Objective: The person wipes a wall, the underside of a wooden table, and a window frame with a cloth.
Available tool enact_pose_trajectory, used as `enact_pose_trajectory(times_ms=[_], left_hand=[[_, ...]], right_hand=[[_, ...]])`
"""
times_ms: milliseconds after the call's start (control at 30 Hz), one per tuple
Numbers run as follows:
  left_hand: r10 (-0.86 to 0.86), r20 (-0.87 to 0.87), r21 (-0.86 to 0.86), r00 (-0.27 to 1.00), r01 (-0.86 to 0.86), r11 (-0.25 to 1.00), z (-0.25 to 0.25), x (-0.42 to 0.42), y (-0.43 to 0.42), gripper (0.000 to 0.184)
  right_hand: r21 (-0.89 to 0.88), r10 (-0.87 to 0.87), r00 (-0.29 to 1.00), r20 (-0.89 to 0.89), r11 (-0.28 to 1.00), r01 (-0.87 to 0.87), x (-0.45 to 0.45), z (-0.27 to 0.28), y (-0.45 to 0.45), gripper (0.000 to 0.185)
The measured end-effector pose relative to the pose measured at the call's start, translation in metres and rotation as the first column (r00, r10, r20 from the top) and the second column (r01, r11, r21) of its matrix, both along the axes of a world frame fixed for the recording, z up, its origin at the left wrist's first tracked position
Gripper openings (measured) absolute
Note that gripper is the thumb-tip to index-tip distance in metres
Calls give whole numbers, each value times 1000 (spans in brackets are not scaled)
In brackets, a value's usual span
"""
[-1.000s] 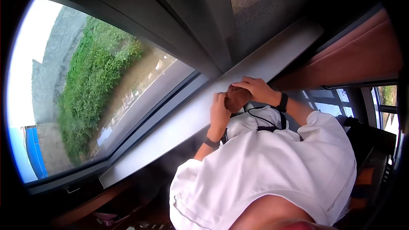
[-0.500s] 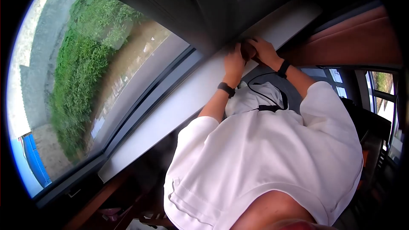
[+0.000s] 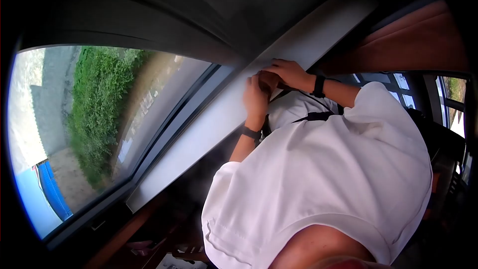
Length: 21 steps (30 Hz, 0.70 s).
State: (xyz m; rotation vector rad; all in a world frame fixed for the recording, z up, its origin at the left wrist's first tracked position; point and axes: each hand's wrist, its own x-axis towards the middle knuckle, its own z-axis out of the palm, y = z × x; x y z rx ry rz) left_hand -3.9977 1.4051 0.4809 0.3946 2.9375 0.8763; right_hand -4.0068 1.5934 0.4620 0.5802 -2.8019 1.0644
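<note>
Close together over the white sill [image 3: 186,157], both my hands close around a small reddish-brown object [image 3: 269,81] with a rounded outline. Its exact kind cannot be made out, since my fingers cover much of it. My left hand [image 3: 255,98] grips it from the left side, fingers bent around it. From above and to the right, my right hand [image 3: 291,73] wraps over its top. A dark band [image 3: 251,132] circles my left wrist and another band [image 3: 318,86] my right. Below my hands, a black strap or cord [image 3: 316,116] lies across white cloth.
A window [image 3: 99,114] with greenery outside is on the left, its frame running along the sill. Dark panel-like material [image 3: 164,25] hangs above. A reddish-brown surface [image 3: 398,40] is at upper right; more windows [image 3: 450,104] stand at far right.
Both hands and the brown object have shifted left and slightly down in view. The camera view has turned, so the dark material covers more of the window.
</note>
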Motion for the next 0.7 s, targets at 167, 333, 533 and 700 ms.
enact_pose_trajectory(times_ms=[167, 333, 533, 700], left_hand=[[135, 9, -50, 991, -134, 990, 3, -25, 56, 32], [24, -69, 104, 997, -17, 994, -28, -49, 134, 43], [15, -38, 105, 999, -11, 994, -22, -22, 223, 37], [206, 94, 86, 974, -214, 973, -8, -3, 239, 39]], right_hand=[[72, -53, 977, 206, 997, 39, -32, 7, 41, 29], [85, -103, 994, 35, 991, 99, -39, -13, 128, 40], [66, -107, 990, 93, 993, 101, -4, 2, 213, 52], [-2, 27, 994, 103, 1000, -27, -16, -5, 229, 52]])
